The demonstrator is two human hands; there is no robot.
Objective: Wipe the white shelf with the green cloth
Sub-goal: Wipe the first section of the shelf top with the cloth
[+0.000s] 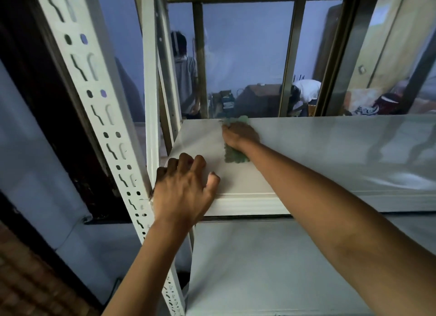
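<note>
Both forearms are reaching up from the bottom of the view toward the white shelf (306, 150). Nearer, the left hand (184, 188) is bracing on the shelf's front left corner, fingers spread and curled over the edge, gripping nothing but the shelf, just beside the slotted white upright (94, 89). Farther in, the right hand (240, 134) is pressing the green cloth (236, 156) flat against the shelf near its back left edge, fingers bent down over the cloth, which is showing both above and below the palm. To wipe well, the palm should be keeping even pressure and working in overlapping strokes toward the unwiped stretch on the right, while the braced hand is steadying the frame.
</note>
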